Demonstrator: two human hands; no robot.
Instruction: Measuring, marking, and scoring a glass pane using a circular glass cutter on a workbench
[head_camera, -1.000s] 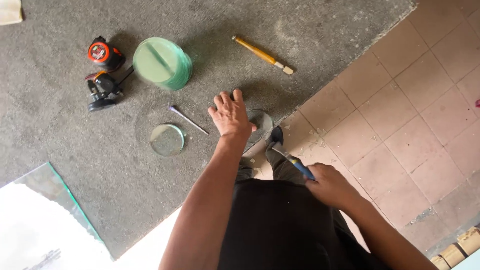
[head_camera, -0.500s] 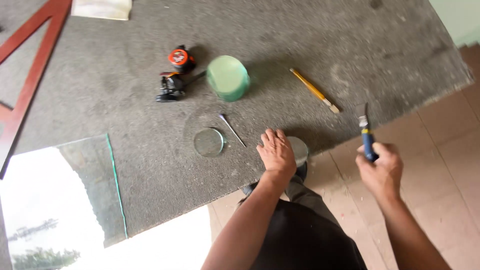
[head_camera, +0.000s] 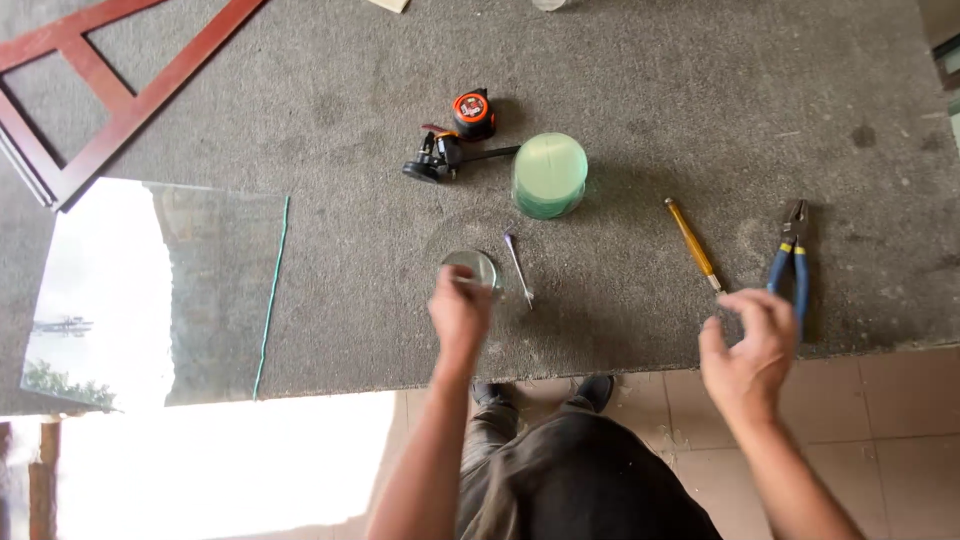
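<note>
The left hand (head_camera: 460, 312) rests on the grey, carpet-like tabletop (head_camera: 330, 290), its fingers curled down onto the near edge of a small round glass disc (head_camera: 470, 266) that lies flat there. The hand is blurred, so I cannot tell whether it grips the disc or only presses on it. Just to the right of the disc lies a thin metal pin (head_camera: 519, 267) with a purple tip, pointing away from the person.

The right hand (head_camera: 752, 345) hovers over the near edge of the tabletop, fingers loosely spread and half curled, holding nothing. Right beside it, a little farther out, lie blue-handled pliers (head_camera: 793, 262) with their jaws pointing away, and to their left a yellow-handled glass cutter (head_camera: 693, 244) lies at a slant, its metal end close to the right hand's fingers.

Farther up the tabletop stands a stack of round green-tinted glass discs (head_camera: 549, 174). Left of it sit an orange tape measure (head_camera: 472, 112) and a black tool (head_camera: 436, 158) with a rod pointing toward the stack. A large glass sheet (head_camera: 170, 290) lies at the left, overhanging the near edge, and a red wooden frame (head_camera: 110, 90) lies at the far left corner. Beneath the tabletop, the person's dark trousers and shoes show above a tiled floor (head_camera: 900, 440).
</note>
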